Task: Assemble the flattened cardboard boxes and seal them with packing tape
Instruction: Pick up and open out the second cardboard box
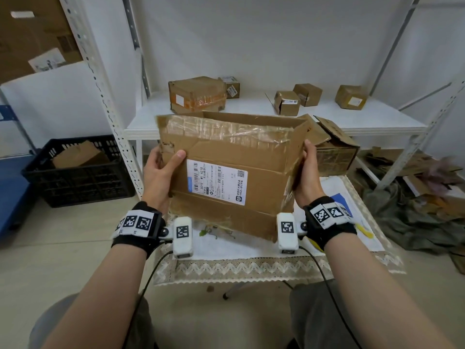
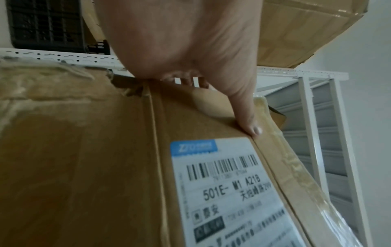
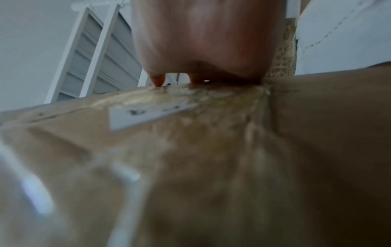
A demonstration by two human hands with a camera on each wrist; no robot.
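We hold the cardboard box (image 1: 226, 172) in the air above the bench (image 1: 251, 268), at 12 o'clock from us. Our left hand (image 1: 158, 177) grasps its left edge, thumb on the front; our right hand (image 1: 308, 172) grasps its right edge.

The head camera looks forward and down from above. Each wrist camera looks close along its hand; all three share the labelled brown cardboard box (image 1: 226, 172).
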